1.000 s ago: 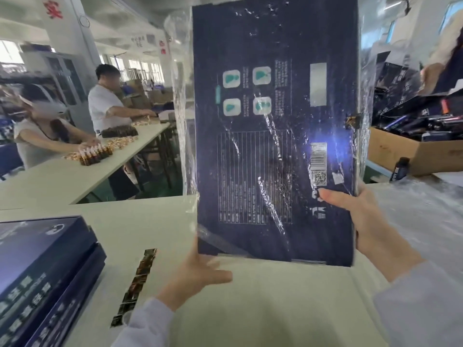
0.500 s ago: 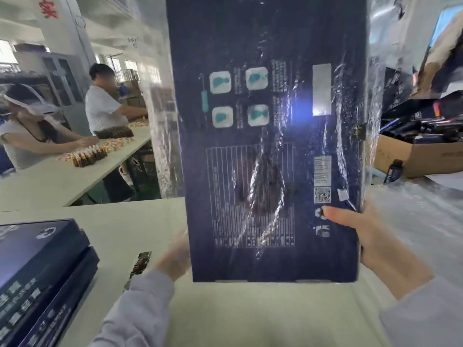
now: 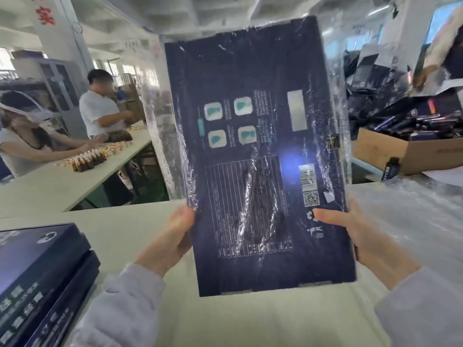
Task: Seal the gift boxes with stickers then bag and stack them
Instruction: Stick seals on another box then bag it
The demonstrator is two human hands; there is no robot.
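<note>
Holding gift box (image 3: 250,159) upright at frame centre, above worktop (image 3: 250,321); our left hand (image 3: 170,244) and right hand (image 3: 355,239) clasp its lower edges. Risk, we judge: slick clear bag (image 3: 160,146) lets box slip; loose film snags.

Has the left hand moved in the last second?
Yes. The left hand has gone up, toward the far edge of the table, from under the bagged box to gripping its left edge.
</note>
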